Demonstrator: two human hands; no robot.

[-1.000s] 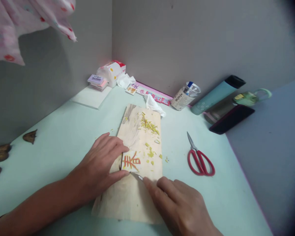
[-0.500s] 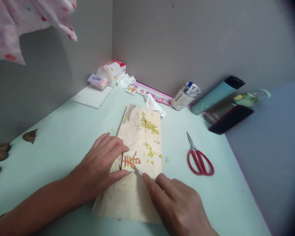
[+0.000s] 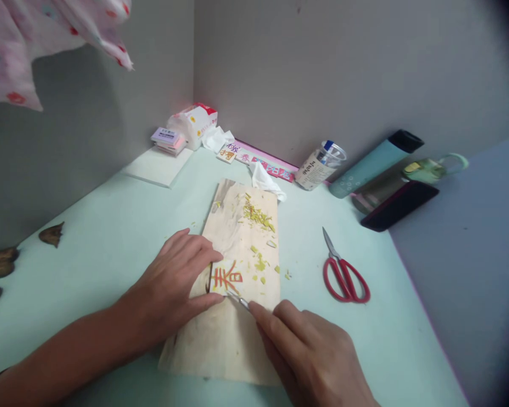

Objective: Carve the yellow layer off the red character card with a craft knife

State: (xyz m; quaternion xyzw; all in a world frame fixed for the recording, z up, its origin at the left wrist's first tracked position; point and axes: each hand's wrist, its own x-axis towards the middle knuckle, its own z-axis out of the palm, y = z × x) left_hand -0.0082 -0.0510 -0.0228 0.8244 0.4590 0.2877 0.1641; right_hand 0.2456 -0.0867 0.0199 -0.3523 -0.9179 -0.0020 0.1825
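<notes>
A small white carving block (image 3: 229,277) with an orange-red character lies on a worn wooden board (image 3: 212,345). My left hand (image 3: 178,277) pins the block from its left side, forefinger at the top edge and thumb at the bottom edge. My right hand (image 3: 309,350) is closed round a slim metal craft knife (image 3: 241,302), most of whose handle is hidden in the fingers. The knife's tip is at the block's lower edge, close to my left thumb. Yellow-green shavings (image 3: 257,215) are scattered over the upper and right parts of the board.
Red-handled scissors (image 3: 343,277) lie to the right. Behind the board are a crumpled tissue (image 3: 267,181), lettered blocks (image 3: 274,169), a plastic cup (image 3: 320,167), a blue bottle (image 3: 373,164) and a dark phone (image 3: 398,206). Brown dried pods (image 3: 51,234) lie at left.
The knife tip has shifted slightly down and left, from the character's strokes to the block's lower edge. My right hand moved a little with it; my left hand stays still.
</notes>
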